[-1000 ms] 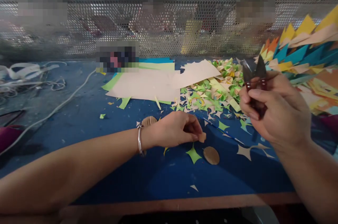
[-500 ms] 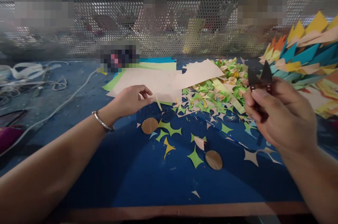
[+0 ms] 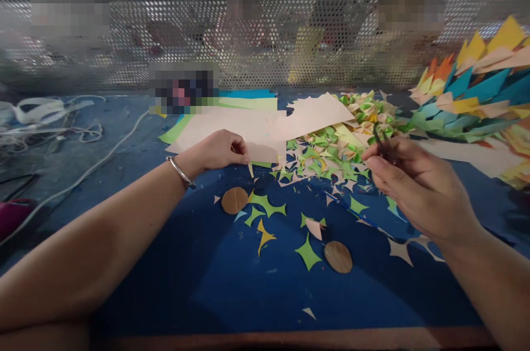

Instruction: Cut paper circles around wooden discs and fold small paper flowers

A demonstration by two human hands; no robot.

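My left hand (image 3: 226, 150), with a bracelet on the wrist, is closed at the front edge of the pale pink paper sheets (image 3: 232, 125). Its thumb and finger pinch the upper end of a thin pale yellow paper strip (image 3: 250, 170). My right hand (image 3: 418, 185) is wrapped around small dark scissors (image 3: 385, 144), held up in front of the heap of cut paper pieces (image 3: 360, 108). The blades point up and away; most of the handles are hidden by the fingers. Two round brown cardboard discs (image 3: 234, 200) lie on the blue table, one nearer each hand.
Green, yellow and pink paper scraps (image 3: 308, 251) are scattered in the middle. A blue pen-like stick (image 3: 358, 214) lies among them. Layered folded-paper work (image 3: 476, 91) stands at the right. White cords (image 3: 89, 174) run along the left. A perforated metal screen (image 3: 265, 36) closes off the back.
My left hand has moved slightly right and closed over the strip's upper end. My right hand has come left and down with the scissors, whose blades now show narrower, turned more edge-on.
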